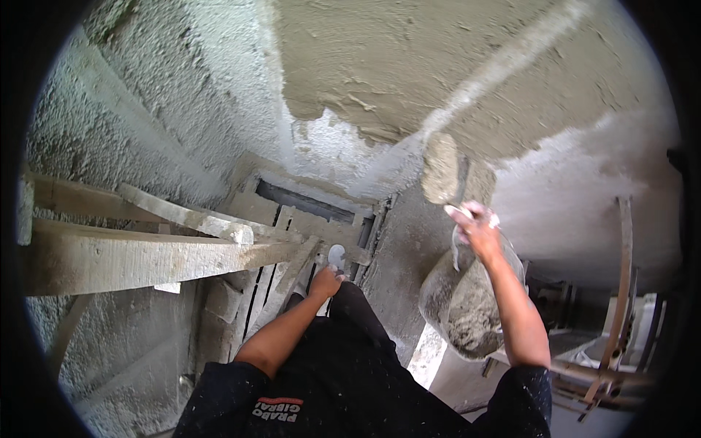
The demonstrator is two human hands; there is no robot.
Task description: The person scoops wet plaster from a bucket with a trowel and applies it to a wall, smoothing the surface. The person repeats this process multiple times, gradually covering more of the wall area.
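Observation:
My right hand [478, 228], up at the right of centre, is closed round the handle of a trowel. On the trowel lies a thick load of wet grey-brown mortar [441, 169], close to the wall. Just below that hand stands a bucket [431, 286] with mortar [473, 310] in it; my forearm hides part of it. Low in the middle, my left hand [326, 282] grips a small trowel [336, 255] with a pale, round-ended blade; its handle is inside my fingers. Ahead, wet plaster [350, 66] covers the upper wall, with a pale strip [504, 62] running across it.
A long wooden beam [146, 255] and thinner boards reach in from the left. Slatted planks [281, 274] lie under me, with a dark slot [303, 201] beyond them. Rough grey wall [182, 95] rises at left. Wooden poles [621, 292] stand at right.

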